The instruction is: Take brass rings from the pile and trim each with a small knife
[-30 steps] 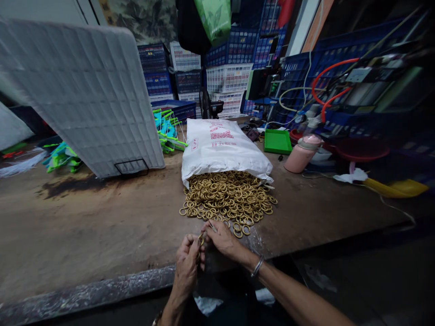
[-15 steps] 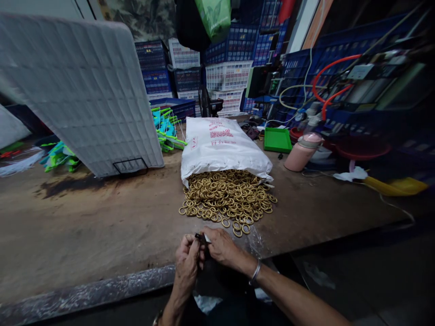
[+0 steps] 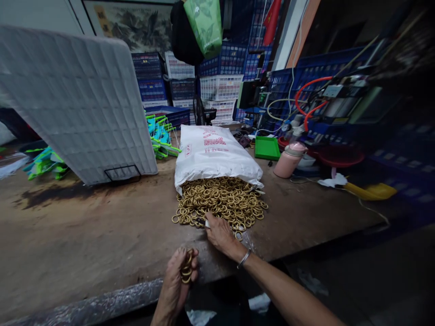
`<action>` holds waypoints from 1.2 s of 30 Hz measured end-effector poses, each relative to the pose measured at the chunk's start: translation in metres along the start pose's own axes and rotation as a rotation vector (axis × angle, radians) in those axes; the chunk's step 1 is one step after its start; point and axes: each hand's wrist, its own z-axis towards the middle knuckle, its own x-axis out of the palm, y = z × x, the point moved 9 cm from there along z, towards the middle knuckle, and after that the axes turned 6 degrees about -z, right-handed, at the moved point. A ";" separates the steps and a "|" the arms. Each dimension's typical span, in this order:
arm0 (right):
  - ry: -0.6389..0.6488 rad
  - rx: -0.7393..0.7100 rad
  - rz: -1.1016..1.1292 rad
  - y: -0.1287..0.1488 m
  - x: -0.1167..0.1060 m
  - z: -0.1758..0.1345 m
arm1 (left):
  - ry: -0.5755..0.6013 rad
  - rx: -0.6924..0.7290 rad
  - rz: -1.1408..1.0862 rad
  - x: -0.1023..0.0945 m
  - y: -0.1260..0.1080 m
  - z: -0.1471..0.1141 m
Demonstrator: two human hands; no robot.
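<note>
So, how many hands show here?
2: the left hand, holding gold rings near the table edge; the right hand, holding a small item at the front of the ring pile. No others show.

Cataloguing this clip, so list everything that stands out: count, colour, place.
Table: 1, brown, foreground
Sack: 1, white, mid-table
Rings: many, gold, sack's mouth
Panel: 1, pale grey, left
Plastic pieces: uncounted, green-blue, beside panel
Tray: 1, green, right of sack
Bottle: 1, pink, beside tray
Large basin: 1, red, right
Crates: many, blue and white, background
Picture: 1, grey, back wall
Hanging bag: 1, green, top
Small item: 1, black-and-white, at rings' edge
Left hand: 1, bare, foreground, holding rings
Right hand: 1, bare, at rings, holding item
</note>
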 end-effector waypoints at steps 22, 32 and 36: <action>0.002 -0.202 0.182 0.021 -0.013 -0.006 | -0.101 0.059 0.061 -0.010 -0.002 0.016; 0.037 -0.153 0.552 0.036 -0.016 -0.019 | -0.083 0.232 0.381 -0.007 -0.013 0.020; 0.188 0.037 0.879 0.029 0.002 -0.019 | -0.122 0.312 0.518 -0.006 -0.021 0.016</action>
